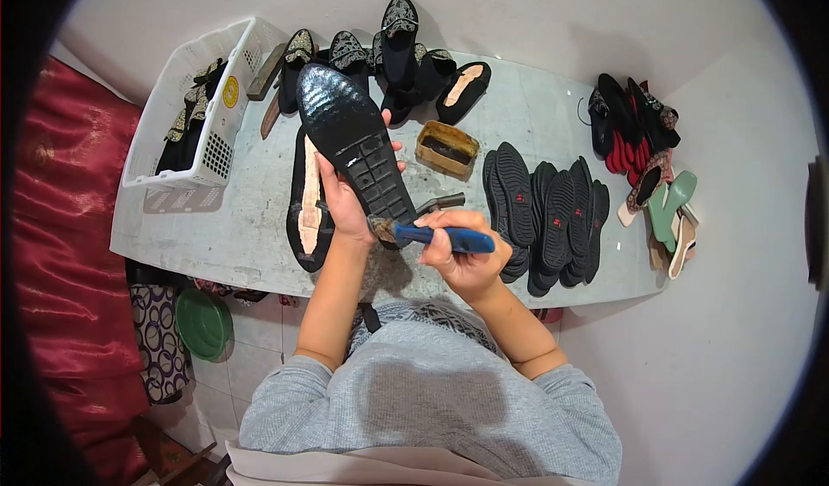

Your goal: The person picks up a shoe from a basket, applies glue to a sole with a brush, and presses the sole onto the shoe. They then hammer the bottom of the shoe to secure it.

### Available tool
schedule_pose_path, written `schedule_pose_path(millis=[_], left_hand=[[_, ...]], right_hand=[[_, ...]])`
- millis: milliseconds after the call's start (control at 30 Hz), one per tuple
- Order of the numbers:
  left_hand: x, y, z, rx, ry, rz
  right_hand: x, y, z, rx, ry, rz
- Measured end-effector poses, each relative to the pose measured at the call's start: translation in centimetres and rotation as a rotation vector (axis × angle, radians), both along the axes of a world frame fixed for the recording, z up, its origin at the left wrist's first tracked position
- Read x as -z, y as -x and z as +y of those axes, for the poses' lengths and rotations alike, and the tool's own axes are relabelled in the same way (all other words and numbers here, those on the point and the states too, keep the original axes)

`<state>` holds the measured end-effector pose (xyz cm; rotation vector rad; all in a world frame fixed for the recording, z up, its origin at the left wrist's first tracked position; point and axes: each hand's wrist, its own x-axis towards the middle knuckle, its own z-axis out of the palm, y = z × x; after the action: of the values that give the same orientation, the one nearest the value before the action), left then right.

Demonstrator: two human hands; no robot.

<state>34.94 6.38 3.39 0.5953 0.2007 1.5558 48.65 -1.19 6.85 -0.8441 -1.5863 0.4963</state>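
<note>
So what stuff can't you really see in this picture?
In the head view:
- black sole: far side, turned away
- left hand: some fingers, partly behind the sole
- blue handle: partly covered by the right hand
- yellow sticker: print too small
- red curtain: cut off by the dark edge

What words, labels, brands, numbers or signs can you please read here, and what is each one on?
None can be read.
Yellow sticker on the basket: too small and blurred to read.
Red marks on the black soles: too small to read.
Held shoe: no readable text on its underside.
</note>
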Motion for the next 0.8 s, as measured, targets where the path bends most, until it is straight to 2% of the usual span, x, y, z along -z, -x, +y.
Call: schedule_pose_path(millis=[67,100,167,200,233,300,333,500,567,600,633,700,733,767,800], left_hand=[[0.0,-0.1,-0.1,0.015,0.01,-0.023],[-0.1,-0.3,-0.1,0.028,0.003,-0.034],[-0.3,-0.6,-0.3,0.039,-0.005,-0.045],[-0.3,-0.9,-0.5,0.047,-0.013,-0.053],[-0.4,-1.0,-0.6,0.057,-0.02,-0.06],[-0.8,-0.9,-0.5,0.063,-0.003,-0.105],[-0.8,-0.6,-0.4,0.039,0.005,-0.095],[-0.3,0.7,0.2,0.026,-0.041,-0.117],[-0.4,0.6,0.2,0.032,-0.017,-0.156],[-0.5,0.4,0.2,0.034,-0.018,-0.172],[-0.5,0.3,0.1,0.036,-0.02,-0.187],[-0.4,-0.3,-0.2,0.044,-0.006,-0.17],[-0.4,-0.4,-0.3,0.052,0.009,-0.152],[-0.4,-0.5,-0.3,0.054,0.009,-0.151],[-0.5,-0.5,-0.3,0.054,0.015,-0.177]], right_hand=[[0.0,-0.1,-0.1,-0.034,0.121,0.152],[-0.2,0.1,-0.1,-0.032,0.122,0.152],[-0.9,0.9,0.3,-0.128,0.037,0.334],[-1.1,0.8,0.7,-0.116,-0.069,0.176],[-1.2,0.8,0.7,-0.115,-0.069,0.177],[-1.3,0.6,0.7,-0.058,-0.187,-0.025],[-0.9,0.7,0.4,-0.054,-0.119,0.032],[0.0,-0.2,0.0,0.006,-0.164,-0.033],[0.0,-0.7,-0.1,-0.001,-0.105,-0.031],[-0.1,-0.5,-0.2,-0.051,0.016,0.108],[-0.5,-0.3,-0.3,-0.05,0.017,0.108],[-1.4,0.4,-0.1,-0.157,0.039,0.332],[-1.0,0.7,0.4,-0.144,-0.073,0.234],[-1.0,0.7,0.5,-0.141,-0.073,0.235],[-1.0,0.7,0.5,-0.103,-0.157,0.092]])
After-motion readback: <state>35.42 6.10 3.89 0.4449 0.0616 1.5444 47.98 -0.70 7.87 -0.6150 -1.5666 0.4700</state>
